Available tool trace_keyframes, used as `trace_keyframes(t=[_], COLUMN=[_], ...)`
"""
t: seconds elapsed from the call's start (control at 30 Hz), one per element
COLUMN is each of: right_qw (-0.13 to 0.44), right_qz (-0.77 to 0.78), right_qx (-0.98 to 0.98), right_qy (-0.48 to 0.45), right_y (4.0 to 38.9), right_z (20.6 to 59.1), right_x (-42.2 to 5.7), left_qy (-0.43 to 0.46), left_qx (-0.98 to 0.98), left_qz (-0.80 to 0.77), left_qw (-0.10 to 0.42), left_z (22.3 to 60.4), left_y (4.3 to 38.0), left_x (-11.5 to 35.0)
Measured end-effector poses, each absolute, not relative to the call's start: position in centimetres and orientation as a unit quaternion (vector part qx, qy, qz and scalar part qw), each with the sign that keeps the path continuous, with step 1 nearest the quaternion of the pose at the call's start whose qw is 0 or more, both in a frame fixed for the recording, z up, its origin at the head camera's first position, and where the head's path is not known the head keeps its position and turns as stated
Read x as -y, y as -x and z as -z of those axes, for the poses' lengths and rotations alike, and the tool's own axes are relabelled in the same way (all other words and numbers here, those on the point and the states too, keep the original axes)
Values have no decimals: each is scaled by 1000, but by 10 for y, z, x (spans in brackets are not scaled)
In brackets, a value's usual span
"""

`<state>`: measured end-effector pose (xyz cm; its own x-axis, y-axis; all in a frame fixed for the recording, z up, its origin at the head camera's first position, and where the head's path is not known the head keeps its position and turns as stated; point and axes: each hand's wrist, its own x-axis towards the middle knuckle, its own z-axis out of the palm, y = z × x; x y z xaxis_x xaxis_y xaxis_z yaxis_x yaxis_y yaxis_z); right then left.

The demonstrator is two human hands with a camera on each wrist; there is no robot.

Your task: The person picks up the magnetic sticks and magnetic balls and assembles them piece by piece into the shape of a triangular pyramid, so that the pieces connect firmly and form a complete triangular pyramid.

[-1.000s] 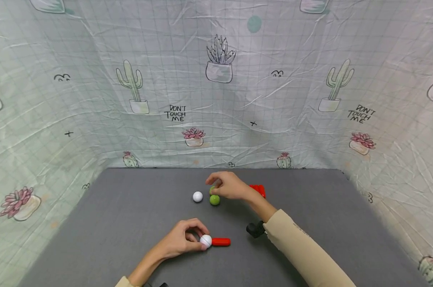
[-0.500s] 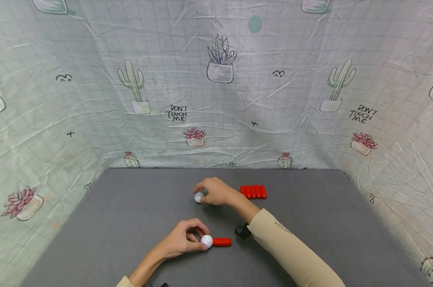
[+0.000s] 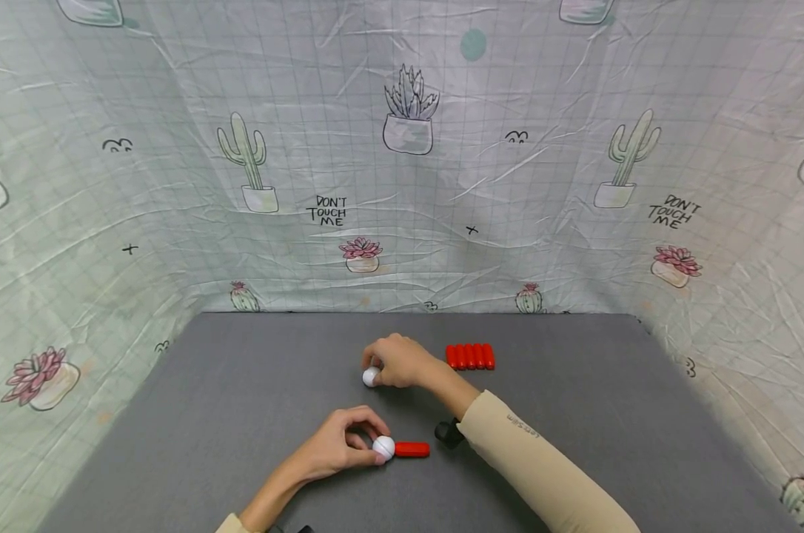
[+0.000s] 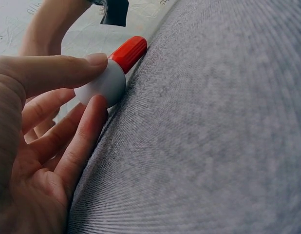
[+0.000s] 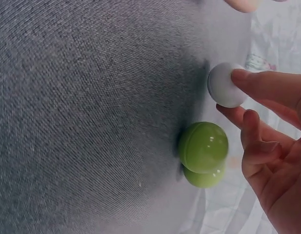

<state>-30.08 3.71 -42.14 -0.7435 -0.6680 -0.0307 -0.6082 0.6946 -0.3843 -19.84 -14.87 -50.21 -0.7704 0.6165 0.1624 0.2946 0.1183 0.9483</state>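
White ball (image 3: 370,377) is pinched in the right hand (image 3: 399,361), fingers (image 3: 371,352) bent downward

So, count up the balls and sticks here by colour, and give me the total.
White balls: 2 (one in the left hand, one in the right hand)
Green balls: 2
Red sticks: 6 (five in a row, one by the left hand)
Total: 10

Beige sleeves (image 3: 543,470), dark lettering (image 3: 523,426), black wrist device (image 3: 449,434)
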Motion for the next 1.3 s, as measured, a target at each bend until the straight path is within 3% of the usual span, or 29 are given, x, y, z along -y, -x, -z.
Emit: trace_keyframes(t=[0.33,0.7,1.3], right_qw=[75,69,163], right_qz=[243,299,415], right_qx=[-895,-878,-832], right_qy=[366,368,331], right_y=[288,261,225], right_z=[408,405,434], right_x=[-64,-102,-158], left_qy=[-293,-334,-339], left_qx=[-741,-737,-730], left_qz=[-585,-576,-588], left_qw=[152,110,84], left_z=[501,502,504], left_y=[198,197,197], left_x=[149,148,148])
